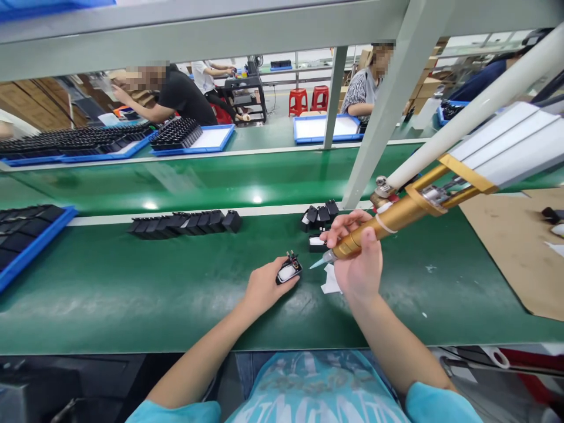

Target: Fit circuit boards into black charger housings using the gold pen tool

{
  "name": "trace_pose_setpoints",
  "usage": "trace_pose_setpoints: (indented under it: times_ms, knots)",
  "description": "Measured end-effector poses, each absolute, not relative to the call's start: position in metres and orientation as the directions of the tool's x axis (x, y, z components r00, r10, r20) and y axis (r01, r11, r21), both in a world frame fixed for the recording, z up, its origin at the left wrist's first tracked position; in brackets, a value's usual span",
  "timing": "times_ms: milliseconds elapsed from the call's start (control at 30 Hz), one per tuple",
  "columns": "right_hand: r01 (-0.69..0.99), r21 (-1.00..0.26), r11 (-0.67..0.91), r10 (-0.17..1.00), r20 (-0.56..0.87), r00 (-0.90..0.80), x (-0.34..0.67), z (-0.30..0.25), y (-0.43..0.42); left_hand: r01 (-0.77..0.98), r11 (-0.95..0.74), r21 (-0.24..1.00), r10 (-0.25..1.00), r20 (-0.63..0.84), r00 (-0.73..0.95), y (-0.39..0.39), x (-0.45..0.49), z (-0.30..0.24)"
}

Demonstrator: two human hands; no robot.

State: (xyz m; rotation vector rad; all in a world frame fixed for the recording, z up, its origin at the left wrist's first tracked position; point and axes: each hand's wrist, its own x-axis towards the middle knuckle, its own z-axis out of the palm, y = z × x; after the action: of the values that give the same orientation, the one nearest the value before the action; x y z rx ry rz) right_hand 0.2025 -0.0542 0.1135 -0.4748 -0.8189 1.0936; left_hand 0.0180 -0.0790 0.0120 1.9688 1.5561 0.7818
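Observation:
My left hand (263,289) grips a small black plastic case (288,272) low over the green bench; its top is uncovered, showing a white insert and wires or pins at the far end. In my right hand (362,267) is a gold dispensing gun (374,232), fingers and thumb wrapped round its barrel. Its pale blue nozzle (321,261) points down left, a little right of the case and apart from it. Another open black case (316,244) sits just beyond the nozzle. A scrap of white paper (330,280) lies beneath my right hand.
A row of black cases (185,224) stands along the bench's far edge, with a small cluster (319,215) further right. A blue tray (39,249) of cases is at left, cardboard (520,247) at right. A slanted post (379,106) rises behind the gun. People work beyond.

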Motion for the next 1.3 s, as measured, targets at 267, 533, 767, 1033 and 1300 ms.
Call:
trace_pose_setpoints:
  times_ms: [267,533,767,1033,1300]
  knots:
    - [-0.650,-0.623,0.436,0.888,0.416,0.197,0.196,0.111,-0.058,0.615,-0.320,0.721,0.947,0.260,0.188,-0.091,0.035,0.046]
    - [-0.649,-0.618,0.445,0.883,0.422,0.204,0.198,0.111,-0.060,0.637,-0.373,0.675,0.928,0.284,0.242,-0.096,0.035,0.052]
    - [-0.634,-0.642,0.432,0.895,0.392,0.213,0.197,0.112,-0.061,0.683,-0.346,0.643,0.938,0.262,0.228,-0.100,0.037,0.054]
    - [-0.652,-0.614,0.445,0.880,0.436,0.191,0.196,0.113,-0.062,0.669,-0.291,0.684,0.956,0.239,0.171,-0.103,0.041,0.043]
    - [-0.629,-0.622,0.466,0.873,0.441,0.210,0.190,0.116,-0.063,0.634,-0.337,0.696,0.937,0.312,0.156,-0.107,0.058,0.032]
